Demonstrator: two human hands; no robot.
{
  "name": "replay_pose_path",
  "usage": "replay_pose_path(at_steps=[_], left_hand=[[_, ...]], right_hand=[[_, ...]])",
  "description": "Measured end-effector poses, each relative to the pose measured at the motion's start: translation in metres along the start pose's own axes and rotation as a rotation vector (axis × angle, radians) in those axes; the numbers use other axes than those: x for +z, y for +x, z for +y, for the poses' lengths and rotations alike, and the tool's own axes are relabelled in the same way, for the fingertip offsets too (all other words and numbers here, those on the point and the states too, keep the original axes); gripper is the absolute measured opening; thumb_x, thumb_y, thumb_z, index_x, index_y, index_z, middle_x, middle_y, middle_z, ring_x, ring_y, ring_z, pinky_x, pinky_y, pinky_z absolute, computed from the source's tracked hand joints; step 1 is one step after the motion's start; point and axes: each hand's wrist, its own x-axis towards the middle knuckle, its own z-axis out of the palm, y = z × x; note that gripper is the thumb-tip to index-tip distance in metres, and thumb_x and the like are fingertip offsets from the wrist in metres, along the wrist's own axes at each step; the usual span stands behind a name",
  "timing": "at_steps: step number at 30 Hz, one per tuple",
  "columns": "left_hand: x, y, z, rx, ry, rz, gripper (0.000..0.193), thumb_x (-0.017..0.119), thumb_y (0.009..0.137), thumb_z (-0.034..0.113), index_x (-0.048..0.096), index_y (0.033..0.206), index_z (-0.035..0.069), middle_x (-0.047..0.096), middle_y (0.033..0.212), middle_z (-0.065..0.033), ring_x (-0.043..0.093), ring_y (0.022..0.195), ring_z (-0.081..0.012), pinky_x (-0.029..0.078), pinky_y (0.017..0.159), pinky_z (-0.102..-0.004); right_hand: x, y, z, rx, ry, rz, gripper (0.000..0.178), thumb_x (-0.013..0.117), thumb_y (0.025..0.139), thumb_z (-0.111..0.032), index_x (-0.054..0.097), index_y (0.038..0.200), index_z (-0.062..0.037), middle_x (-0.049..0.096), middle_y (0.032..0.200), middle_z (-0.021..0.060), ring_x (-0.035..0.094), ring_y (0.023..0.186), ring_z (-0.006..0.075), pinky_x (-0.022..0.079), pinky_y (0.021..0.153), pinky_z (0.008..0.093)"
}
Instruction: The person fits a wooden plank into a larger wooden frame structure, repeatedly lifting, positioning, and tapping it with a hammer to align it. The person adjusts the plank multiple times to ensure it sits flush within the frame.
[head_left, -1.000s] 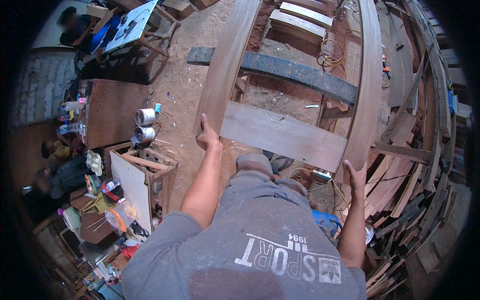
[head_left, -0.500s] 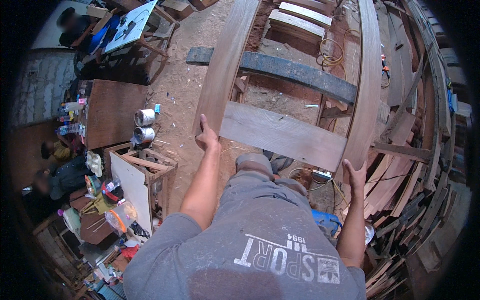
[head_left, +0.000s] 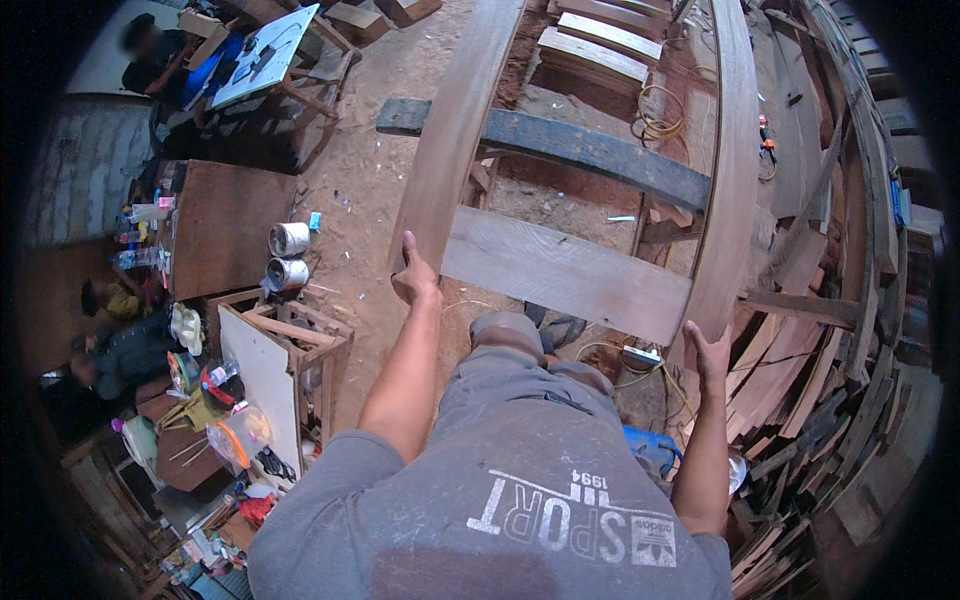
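In front of me lies a wooden frame made of two long side boards joined by a wide crosspiece (head_left: 570,275) at the near end. My left hand (head_left: 415,272) grips the near end of the left side board (head_left: 455,130), thumb on top and the other fingers hidden beneath. On the other side, my right hand (head_left: 709,350) holds the near end of the right side board (head_left: 735,130) the same way. A dark, weathered beam (head_left: 590,150) runs crosswise under both side boards.
Stacked planks (head_left: 600,45) and a coiled yellow cord (head_left: 660,115) lie beyond the frame. Timber piles (head_left: 790,360) fill the right side. To the left stand two paint cans (head_left: 288,255), a cluttered table and a white-topped bench (head_left: 265,55) with a person beside it.
Hardly anything differs; the view has shifted slightly. Both hands keep their grip on the frame's near ends.
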Motion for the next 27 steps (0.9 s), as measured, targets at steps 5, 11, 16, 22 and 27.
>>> replay_pose_path(at_steps=[5,11,16,22,27], left_hand=[[0.005,0.006,-0.007,-0.032,0.028,0.042,0.105,0.076,0.075,0.082,0.073,0.112,-0.016,0.075,0.118,-0.0287,0.075,0.108,-0.0380,0.059,0.091,-0.0474],[0.007,0.010,-0.008,-0.022,0.206,0.118,0.103,0.075,0.074,0.085,0.076,0.104,-0.014,0.077,0.108,-0.0276,0.077,0.100,-0.0380,0.059,0.086,-0.0475],[0.005,-0.003,-0.006,0.003,0.155,0.128,0.106,0.071,0.075,0.087,0.075,0.098,-0.016,0.077,0.105,-0.0287,0.077,0.096,-0.0385,0.060,0.082,-0.0479],[0.005,-0.005,-0.002,0.009,0.181,0.113,0.109,0.069,0.075,0.089,0.075,0.099,-0.017,0.077,0.104,-0.0285,0.077,0.097,-0.0394,0.060,0.084,-0.0481],[0.004,-0.007,0.000,-0.012,0.217,0.117,0.105,0.070,0.076,0.087,0.076,0.104,-0.013,0.077,0.110,-0.0270,0.076,0.100,-0.0397,0.059,0.087,-0.0483]], right_hand=[[-0.003,-0.007,-0.015,0.002,0.043,-0.013,0.117,0.095,0.073,-0.050,0.039,0.154,0.0135,0.057,0.147,0.0293,0.057,0.137,0.0365,0.044,0.115,0.0430],[-0.005,-0.015,-0.032,0.037,-0.053,0.013,0.108,0.096,0.074,-0.043,0.042,0.151,0.0096,0.062,0.142,0.0252,0.061,0.130,0.0341,0.048,0.111,0.0422],[-0.007,-0.017,-0.031,-0.024,0.055,0.009,0.092,0.093,0.078,-0.044,0.054,0.145,0.0043,0.066,0.138,0.0217,0.064,0.126,0.0322,0.049,0.108,0.0425],[-0.013,-0.012,-0.031,0.072,0.242,-0.062,0.087,0.092,0.081,-0.039,0.052,0.146,0.0037,0.068,0.136,0.0188,0.066,0.123,0.0286,0.050,0.106,0.0397],[-0.017,-0.006,-0.025,0.047,0.153,-0.143,0.108,0.094,0.075,-0.048,0.043,0.151,0.0089,0.060,0.144,0.0275,0.058,0.135,0.0367,0.045,0.115,0.0447]])
